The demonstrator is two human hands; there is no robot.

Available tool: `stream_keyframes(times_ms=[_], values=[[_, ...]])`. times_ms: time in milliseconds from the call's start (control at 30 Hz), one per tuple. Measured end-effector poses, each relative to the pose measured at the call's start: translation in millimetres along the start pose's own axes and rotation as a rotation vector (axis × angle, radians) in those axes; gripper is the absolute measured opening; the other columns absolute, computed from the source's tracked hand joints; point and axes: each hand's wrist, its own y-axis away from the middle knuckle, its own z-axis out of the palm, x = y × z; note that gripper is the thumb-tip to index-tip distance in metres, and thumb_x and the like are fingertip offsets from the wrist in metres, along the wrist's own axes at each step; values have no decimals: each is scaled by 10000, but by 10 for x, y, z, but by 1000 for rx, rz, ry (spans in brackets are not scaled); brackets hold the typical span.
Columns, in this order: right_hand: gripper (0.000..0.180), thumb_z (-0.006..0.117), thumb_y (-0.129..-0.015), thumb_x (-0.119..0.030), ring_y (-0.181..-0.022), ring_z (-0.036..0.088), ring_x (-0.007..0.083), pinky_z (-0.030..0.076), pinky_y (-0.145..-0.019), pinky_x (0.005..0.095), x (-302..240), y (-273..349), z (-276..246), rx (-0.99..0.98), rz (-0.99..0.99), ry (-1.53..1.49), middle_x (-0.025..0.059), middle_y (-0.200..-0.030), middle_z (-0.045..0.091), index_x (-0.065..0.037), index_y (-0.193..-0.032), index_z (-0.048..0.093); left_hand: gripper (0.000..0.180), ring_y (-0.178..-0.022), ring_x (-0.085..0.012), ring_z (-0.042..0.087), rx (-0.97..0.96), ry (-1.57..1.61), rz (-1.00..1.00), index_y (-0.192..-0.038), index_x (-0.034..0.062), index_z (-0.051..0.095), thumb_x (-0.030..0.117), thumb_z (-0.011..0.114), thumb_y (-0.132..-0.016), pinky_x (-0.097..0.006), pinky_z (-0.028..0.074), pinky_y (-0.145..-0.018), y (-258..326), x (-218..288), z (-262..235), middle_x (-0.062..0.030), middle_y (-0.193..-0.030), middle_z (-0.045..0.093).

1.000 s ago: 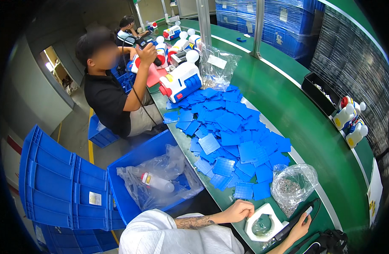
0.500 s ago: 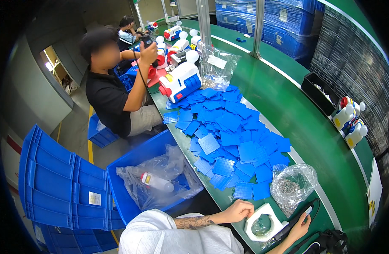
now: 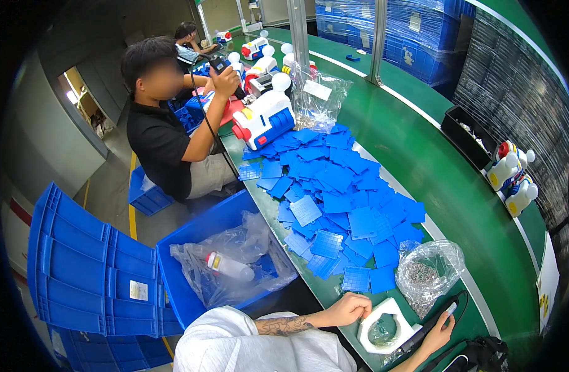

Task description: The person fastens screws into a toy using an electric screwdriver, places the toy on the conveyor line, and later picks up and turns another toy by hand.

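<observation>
My left hand (image 3: 352, 309) rests on the green table with its fingers curled together. It lies right beside the upper left edge of a white ring-shaped block (image 3: 364, 336); whether anything is pinched in the fingers is hidden. On the block's other side, my right hand (image 3: 437, 338) is closed round a black corded electric screwdriver (image 3: 414, 338), which lies slanting along the block. Clear plastic film shows in and under the block's opening. Just beyond sits an open clear bag of small metal screws (image 3: 421, 276).
A broad heap of blue square plates (image 3: 340, 198) covers the table ahead. White, blue and red toy-like units (image 3: 266, 121) stand farther off, by a seated co-worker (image 3: 167, 124) holding a black tool. A blue crate (image 3: 173, 273) with a bottle-shaped part (image 3: 232, 266) stands left. A black bag (image 3: 483, 354) lies at right.
The co-worker's head has lifted and turned a little, and the hand with the black tool has shifted slightly right. My own hands have stayed in place.
</observation>
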Motion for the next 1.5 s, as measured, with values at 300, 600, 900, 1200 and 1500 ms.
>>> stream_keyframes(times_ms=[300,600,900,1200,1500], values=[[418,490,-842,-377,-507,529,199,375,-472,345,9,-3,7,-7,5,-8,120,-602,584,-39,-1086,521,140,-508,-158,497,0,-5,32,-643,-1,502,-79,387,-646,-275,375,-464,2,-42,-3,-70,-603,501],[414,489,-843,-376,-520,552,212,389,-483,344,-19,15,-14,3,-15,-5,127,-591,589,-36,-1078,523,138,-507,-163,501,3,-11,25,-643,1,501,-76,387,-648,-279,380,-466,6,-38,6,-70,-602,505],[417,486,-845,-375,-560,575,226,407,-505,336,-19,-1,-12,-21,2,-12,140,-655,612,-33,-1082,519,142,-510,-165,509,3,-9,34,-643,1,505,-79,388,-647,-278,384,-464,-6,-33,1,-71,-603,509],[427,481,-845,-381,-569,580,234,411,-512,341,0,-1,2,-3,-7,-26,144,-658,612,-29,-1083,519,139,-516,-166,513,-3,-16,16,-643,0,507,-76,391,-643,-281,388,-469,3,-33,3,-73,-603,509],[424,478,-845,-383,-561,579,239,415,-517,352,45,-13,38,-11,-1,-9,148,-647,611,-32,-1079,522,143,-518,-162,504,-12,-10,-1,-645,0,507,-78,386,-642,-279,382,-471,6,-69,6,-72,-601,507]])
